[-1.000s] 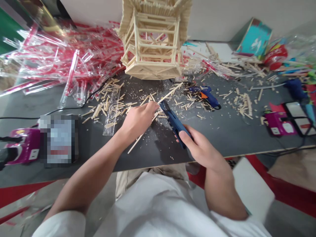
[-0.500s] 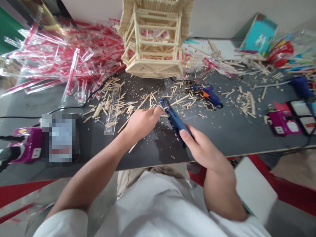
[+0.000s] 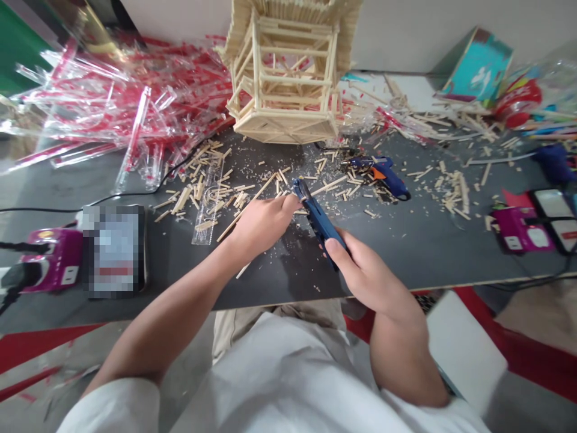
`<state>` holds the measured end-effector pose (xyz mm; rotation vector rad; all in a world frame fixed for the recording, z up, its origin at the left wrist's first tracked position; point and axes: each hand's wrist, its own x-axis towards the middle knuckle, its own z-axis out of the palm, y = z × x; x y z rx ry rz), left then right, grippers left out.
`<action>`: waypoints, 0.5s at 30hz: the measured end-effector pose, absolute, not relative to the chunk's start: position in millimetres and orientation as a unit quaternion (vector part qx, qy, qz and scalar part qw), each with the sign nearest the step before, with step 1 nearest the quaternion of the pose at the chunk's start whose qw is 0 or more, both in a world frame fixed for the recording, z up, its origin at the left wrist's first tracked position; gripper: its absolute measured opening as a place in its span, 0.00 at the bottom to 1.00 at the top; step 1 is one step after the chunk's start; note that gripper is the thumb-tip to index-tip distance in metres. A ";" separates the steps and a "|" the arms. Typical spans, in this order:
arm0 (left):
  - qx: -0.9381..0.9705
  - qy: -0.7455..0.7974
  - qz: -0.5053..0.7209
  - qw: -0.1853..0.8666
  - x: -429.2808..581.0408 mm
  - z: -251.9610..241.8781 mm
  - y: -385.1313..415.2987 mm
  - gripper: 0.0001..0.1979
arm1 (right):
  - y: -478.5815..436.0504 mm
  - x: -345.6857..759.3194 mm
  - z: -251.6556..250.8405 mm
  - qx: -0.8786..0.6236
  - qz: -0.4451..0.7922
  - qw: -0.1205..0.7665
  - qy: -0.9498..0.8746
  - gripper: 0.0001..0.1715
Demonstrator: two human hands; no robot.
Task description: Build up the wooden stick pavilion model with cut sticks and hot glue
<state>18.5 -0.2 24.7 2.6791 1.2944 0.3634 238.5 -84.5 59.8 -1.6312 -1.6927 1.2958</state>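
Head view | left hand (image 3: 265, 221): fingertips bunched at the head of the blue hand tool (image 3: 325, 224), their hold hidden | right hand (image 3: 360, 261): wrapped around its handles | beyond: stick-built model (image 3: 286, 127) | right of model: blue glue gun (image 3: 388, 178) | left: clear ruler (image 3: 202, 234) among stick offcuts (image 3: 183, 201), clear-and-red plastic sleeves (image 3: 139, 129) heaped behind

One left hand (image 3: 264, 222) and one right hand (image 3: 367, 270) make two, in the middle of the frame, with one blue hand tool (image 3: 325, 221). I count one wooden model (image 3: 286, 127) at upper centre, one clear ruler (image 3: 206, 218) at centre left, and two purple boxes (image 3: 523, 228), one at each side. Short sticks (image 3: 183, 199) are too many for counting.
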 end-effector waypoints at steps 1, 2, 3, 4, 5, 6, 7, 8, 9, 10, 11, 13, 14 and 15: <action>0.893 0.428 0.122 0.069 18.2 24.0 -0.2 0.13 | -84.8 238.3 59.8 -0.591 0.468 0.226 -0.617 0.30; 0.894 0.427 0.122 0.065 17.9 23.4 -0.1 0.13 | -85.1 238.1 59.9 -0.590 0.466 0.224 -0.620 0.29; 0.895 0.426 0.123 0.060 17.6 23.0 0.1 0.13 | -85.3 237.8 60.2 -0.590 0.464 0.223 -0.622 0.29; 0.895 0.425 0.124 0.055 17.4 22.8 0.2 0.12 | -85.5 237.5 60.6 -0.590 0.463 0.221 -0.624 0.29; 0.895 0.426 0.124 0.052 17.3 23.0 0.4 0.12 | -85.7 237.1 61.2 -0.589 0.461 0.221 -0.626 0.30; 0.894 0.427 0.125 0.050 17.3 23.3 0.6 0.11 | -85.8 236.8 61.7 -0.589 0.459 0.222 -0.627 0.30; 0.894 0.427 0.125 0.051 17.3 23.9 0.6 0.11 | -86.0 236.5 62.3 -0.590 0.457 0.222 -0.628 0.30; 0.894 0.427 0.124 0.052 17.4 24.5 0.6 0.11 | -86.1 236.3 62.8 -0.591 0.455 0.221 -0.628 0.30; 0.895 0.425 0.123 0.055 17.5 25.0 0.5 0.11 | -86.3 236.2 63.1 -0.593 0.454 0.219 -0.628 0.30; 0.895 0.425 0.122 0.056 17.7 25.4 0.4 0.11 | -86.4 236.2 63.4 -0.595 0.453 0.216 -0.628 0.30; 0.895 0.426 0.120 0.057 17.9 25.4 0.2 0.11 | -86.4 236.2 63.5 -0.596 0.452 0.213 -0.628 0.30; 0.894 0.427 0.121 0.056 18.3 24.4 -0.1 0.11 | -86.2 236.1 63.6 -0.599 0.450 0.209 -0.628 0.30; 0.894 0.428 0.124 0.054 18.5 23.4 -0.2 0.11 | -86.0 235.9 63.7 -0.600 0.449 0.208 -0.628 0.30; 0.893 0.429 0.128 0.051 18.7 22.1 -0.3 0.11 | -85.8 235.7 63.8 -0.600 0.449 0.209 -0.629 0.30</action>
